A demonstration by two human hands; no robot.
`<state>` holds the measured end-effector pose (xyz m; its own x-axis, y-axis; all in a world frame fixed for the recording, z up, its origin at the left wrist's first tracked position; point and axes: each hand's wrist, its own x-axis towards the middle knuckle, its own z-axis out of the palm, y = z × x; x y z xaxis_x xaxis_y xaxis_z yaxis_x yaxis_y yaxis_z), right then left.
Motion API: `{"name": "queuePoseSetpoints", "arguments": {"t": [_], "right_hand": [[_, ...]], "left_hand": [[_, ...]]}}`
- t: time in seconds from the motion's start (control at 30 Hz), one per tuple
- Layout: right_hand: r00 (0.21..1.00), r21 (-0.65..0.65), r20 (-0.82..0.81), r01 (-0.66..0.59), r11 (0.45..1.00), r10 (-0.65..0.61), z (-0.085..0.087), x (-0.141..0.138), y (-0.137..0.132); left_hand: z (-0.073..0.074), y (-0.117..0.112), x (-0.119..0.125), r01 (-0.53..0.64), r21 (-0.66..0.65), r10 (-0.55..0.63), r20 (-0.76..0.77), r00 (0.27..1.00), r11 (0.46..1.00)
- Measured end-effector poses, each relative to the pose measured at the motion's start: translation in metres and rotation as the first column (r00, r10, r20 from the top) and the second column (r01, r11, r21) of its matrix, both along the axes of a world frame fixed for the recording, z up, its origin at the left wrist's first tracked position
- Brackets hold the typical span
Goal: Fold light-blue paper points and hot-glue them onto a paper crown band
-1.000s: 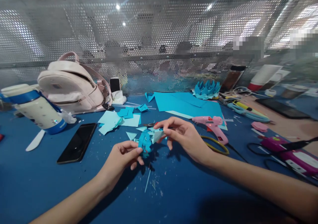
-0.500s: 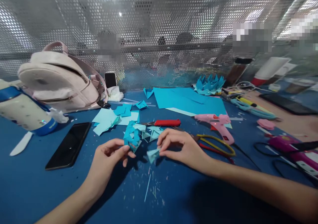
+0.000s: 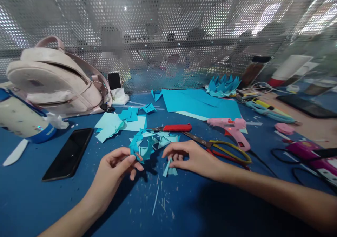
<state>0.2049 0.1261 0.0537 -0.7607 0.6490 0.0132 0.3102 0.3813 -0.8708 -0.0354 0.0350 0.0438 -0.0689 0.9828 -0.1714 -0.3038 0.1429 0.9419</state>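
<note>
Ring of folded blue paper is held near the middle of the view, at the hub of the clock, its near left edge pinched between the thumb and fingers of the left hand, which comes in at eight o'clock. At four o'clock from the ring, the right hand has its fingers curled and its thumb and fingertips closed on a small folded piece of light blue paper; whether that piece also touches the table cannot be told. The two papers are near each other but apart.

Just beside the ring, toward two to three o'clock, lie loose folded triangles, with a red-handled tool right behind them. Scissors with yellow and red loops rest at three o'clock, partly behind the right hand, and a pink glue gun lies beyond them. A thin clear strip points down between five and six o'clock, among scattered pale shreds.

Pale paper sheets sit at ten o'clock, a large blue sheet at one, and a spiky blue paper form at two. Farther out, a black phone lies flat at nine o'clock, and a pale backpack stands at ten, before a perforated metal screen
</note>
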Motion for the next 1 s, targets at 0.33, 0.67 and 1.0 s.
{"name": "queuePoseSetpoints", "arguments": {"t": [0.33, 0.67, 1.0], "right_hand": [[0.994, -0.212, -0.102, -0.063, 0.975, 0.042, 0.0, 0.004, 0.005], [1.0, -0.139, 0.006, -0.012, 0.99, 0.013, 0.009, 0.003, 0.003], [0.974, -0.111, -0.155, 0.148, 0.983, -0.164, 0.018, -0.016, -0.005]], "left_hand": [[0.001, -0.002, 0.003, -0.095, 0.065, 0.094, 0.031, 0.995, 0.993], [0.001, -0.003, 0.0, -0.077, 0.125, 0.093, -0.131, 0.987, 0.989], [0.002, -0.006, 0.007, -0.077, 0.252, 0.138, -0.234, 0.962, 0.965]]}}
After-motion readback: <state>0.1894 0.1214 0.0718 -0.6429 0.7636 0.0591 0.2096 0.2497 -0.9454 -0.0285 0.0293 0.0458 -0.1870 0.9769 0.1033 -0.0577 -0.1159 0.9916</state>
